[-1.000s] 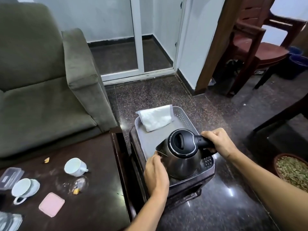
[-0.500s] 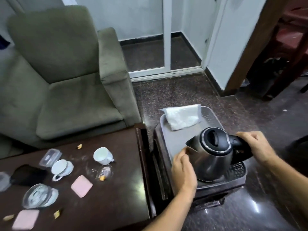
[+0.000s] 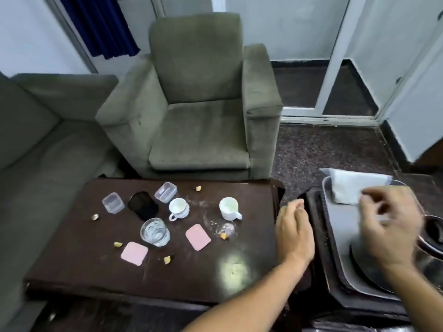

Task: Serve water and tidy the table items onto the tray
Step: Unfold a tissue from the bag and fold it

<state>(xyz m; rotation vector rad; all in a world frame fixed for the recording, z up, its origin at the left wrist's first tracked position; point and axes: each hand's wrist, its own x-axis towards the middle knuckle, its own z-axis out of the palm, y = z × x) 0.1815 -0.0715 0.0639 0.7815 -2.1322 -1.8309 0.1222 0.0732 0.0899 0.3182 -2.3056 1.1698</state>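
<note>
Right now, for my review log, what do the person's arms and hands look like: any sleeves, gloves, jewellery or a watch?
Both forearms are bare as far as the frame shows: no sleeve or cuff reaches into view. The left hand wears no glove, ring or wristband. The right hand is motion-blurred; no glove or watch shows on it, though small details such as a ring cannot be ruled out.

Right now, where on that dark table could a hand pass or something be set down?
The near right of the dark wooden table is bare, between the pink rectangular lid and the left hand. The far middle is crowded: ribbed clear glass, white teacups, clear plastic boxes.
</note>
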